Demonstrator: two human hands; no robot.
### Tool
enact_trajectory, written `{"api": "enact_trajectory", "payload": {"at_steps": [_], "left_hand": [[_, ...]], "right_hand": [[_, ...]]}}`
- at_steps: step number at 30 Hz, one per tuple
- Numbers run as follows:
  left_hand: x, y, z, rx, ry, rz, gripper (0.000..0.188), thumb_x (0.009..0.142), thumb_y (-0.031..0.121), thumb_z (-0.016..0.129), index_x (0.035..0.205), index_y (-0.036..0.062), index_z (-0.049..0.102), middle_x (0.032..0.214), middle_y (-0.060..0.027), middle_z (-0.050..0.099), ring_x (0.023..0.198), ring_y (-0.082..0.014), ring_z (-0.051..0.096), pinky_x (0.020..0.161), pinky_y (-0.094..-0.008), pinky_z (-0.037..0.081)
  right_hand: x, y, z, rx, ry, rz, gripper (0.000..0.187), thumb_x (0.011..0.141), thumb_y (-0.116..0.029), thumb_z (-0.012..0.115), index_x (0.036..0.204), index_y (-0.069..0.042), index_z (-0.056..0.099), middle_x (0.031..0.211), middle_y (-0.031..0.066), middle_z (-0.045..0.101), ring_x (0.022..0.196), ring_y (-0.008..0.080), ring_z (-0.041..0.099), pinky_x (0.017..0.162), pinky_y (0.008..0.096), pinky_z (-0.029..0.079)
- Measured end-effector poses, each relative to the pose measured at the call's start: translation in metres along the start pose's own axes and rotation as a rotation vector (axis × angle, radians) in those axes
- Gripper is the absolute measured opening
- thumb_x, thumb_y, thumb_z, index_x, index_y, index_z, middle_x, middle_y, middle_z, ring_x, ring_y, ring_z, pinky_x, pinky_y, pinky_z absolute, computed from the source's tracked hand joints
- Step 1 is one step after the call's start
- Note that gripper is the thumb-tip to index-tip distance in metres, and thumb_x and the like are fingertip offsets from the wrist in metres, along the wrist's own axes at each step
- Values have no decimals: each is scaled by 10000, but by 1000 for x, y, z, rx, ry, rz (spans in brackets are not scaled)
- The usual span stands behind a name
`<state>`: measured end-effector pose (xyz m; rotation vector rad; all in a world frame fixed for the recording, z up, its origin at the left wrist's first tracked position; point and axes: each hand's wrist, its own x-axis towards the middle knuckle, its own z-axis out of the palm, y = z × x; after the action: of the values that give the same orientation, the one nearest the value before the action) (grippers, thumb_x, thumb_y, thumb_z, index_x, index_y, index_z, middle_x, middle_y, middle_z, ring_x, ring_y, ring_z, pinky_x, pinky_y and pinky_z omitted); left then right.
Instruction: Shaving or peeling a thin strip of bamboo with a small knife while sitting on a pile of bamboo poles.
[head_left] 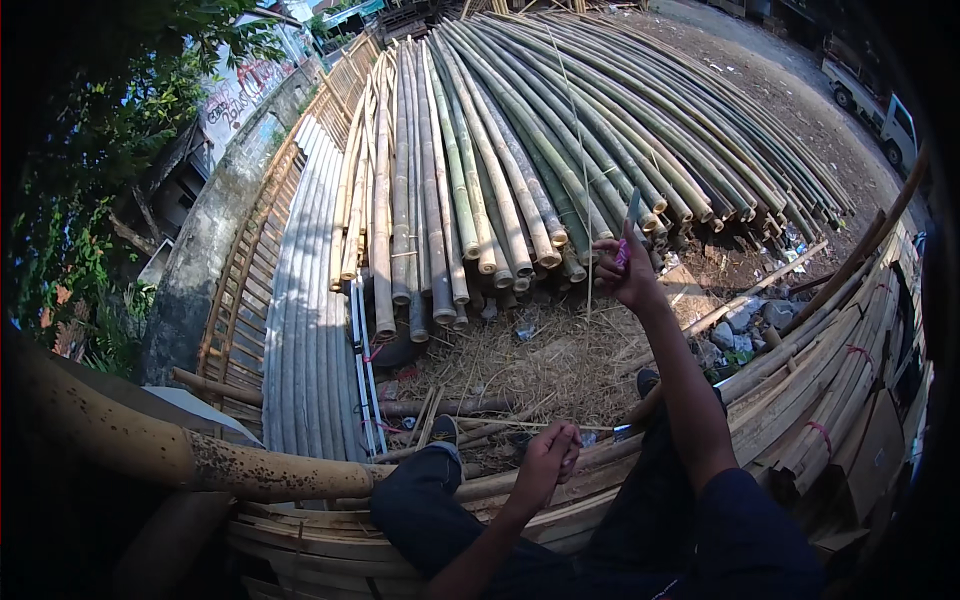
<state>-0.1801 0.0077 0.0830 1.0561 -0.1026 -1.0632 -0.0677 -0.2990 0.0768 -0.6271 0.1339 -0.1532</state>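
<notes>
My right hand (pixel 628 270) is raised at arm's length, its fingers closed round the pink handle of a knife (pixel 633 208) whose blade points up. A long thin bamboo strip (pixel 583 150) runs up and down just beside that hand's fingertips; whether they touch it I cannot tell. Lower down, my left hand (pixel 550 462) is closed in front of my knees, and anything inside it is hidden. Another thin pale strip (pixel 500 421) passes close above the left hand.
A big stack of bamboo poles (pixel 480 150) fans out ahead. Corrugated sheets (pixel 310 270) and a bamboo fence (pixel 250 290) line the left. A thick bamboo pole (pixel 270 468) crosses at my left knee. Bundled split bamboo (pixel 820 410) lies at right, near stones (pixel 742 320). A truck (pixel 880 115) stands far right.
</notes>
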Motion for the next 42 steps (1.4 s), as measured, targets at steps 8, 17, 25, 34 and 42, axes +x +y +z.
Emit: {"api": "enact_trajectory", "payload": {"at_steps": [8, 17, 25, 34, 42], "left_hand": [[54, 44, -18, 109, -97, -35, 232, 1004, 266, 397, 931, 61, 479, 625, 29, 378, 427, -25, 273, 381, -171, 241], [91, 54, -54, -253, -182, -77, 283, 1005, 342, 376, 859, 106, 432, 569, 69, 249, 428, -28, 199, 373, -185, 170], [85, 60, -77, -440, -141, -114, 336, 984, 429, 394, 793, 153, 385, 555, 76, 222, 401, -24, 165, 337, -185, 127], [70, 47, -62, -380, -185, -244, 333, 990, 429, 377, 777, 172, 365, 551, 75, 217, 395, -20, 155, 329, -181, 115], [67, 52, -63, -370, -130, -211, 318, 1008, 388, 341, 782, 164, 356, 538, 78, 199, 384, -16, 133, 327, -178, 114]], "right_hand": [[-10, 20, 25, -287, -141, -5, 271, 944, -322, 536, 1006, -60, 571, 503, -97, 273, 403, 36, 226, 402, 224, 180], [4, 42, 20, -955, 76, -268, 378, 933, -367, 540, 724, -61, 611, 529, -77, 344, 479, 34, 297, 453, 243, 223], [-6, 76, 27, -1842, -449, -473, 220, 729, -236, 648, 664, -44, 564, 590, 157, 542, 553, 353, 544, 536, 438, 426], [-5, 84, 24, -1960, -214, -618, 182, 682, -217, 605, 592, -70, 548, 565, 152, 534, 592, 373, 565, 553, 475, 426], [-10, 107, 32, -1926, -235, -569, 188, 699, -208, 600, 590, -62, 555, 579, 166, 546, 610, 370, 579, 585, 483, 449]]}}
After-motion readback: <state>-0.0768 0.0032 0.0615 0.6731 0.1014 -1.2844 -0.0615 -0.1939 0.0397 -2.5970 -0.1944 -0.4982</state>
